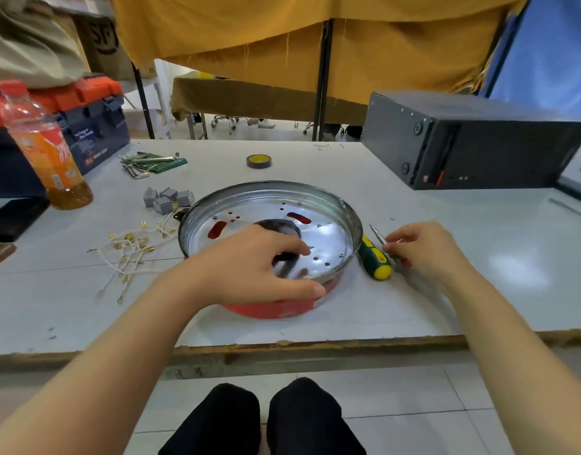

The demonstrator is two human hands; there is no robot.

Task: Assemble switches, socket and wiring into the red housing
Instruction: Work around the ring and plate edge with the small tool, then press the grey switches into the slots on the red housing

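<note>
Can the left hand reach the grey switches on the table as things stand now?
Probably yes. The left hand grips the red housing rim, and the grey switches lie just beyond its left edge with open table between; it must release first.

Orange drink bottle [44, 144] and toolbox [85, 119] at far left of worktop [479, 257], tape roll [259, 161] mid-back, hex keys [141, 165] near it, black computer case [473, 139] at right.

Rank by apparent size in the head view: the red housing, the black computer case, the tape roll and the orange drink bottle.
1. Black computer case, though it lies farther back than the housing.
2. Red housing, close behind; the two look near alike in spread, so this order is unsure.
3. Orange drink bottle.
4. Tape roll, plainly smallest.
</note>
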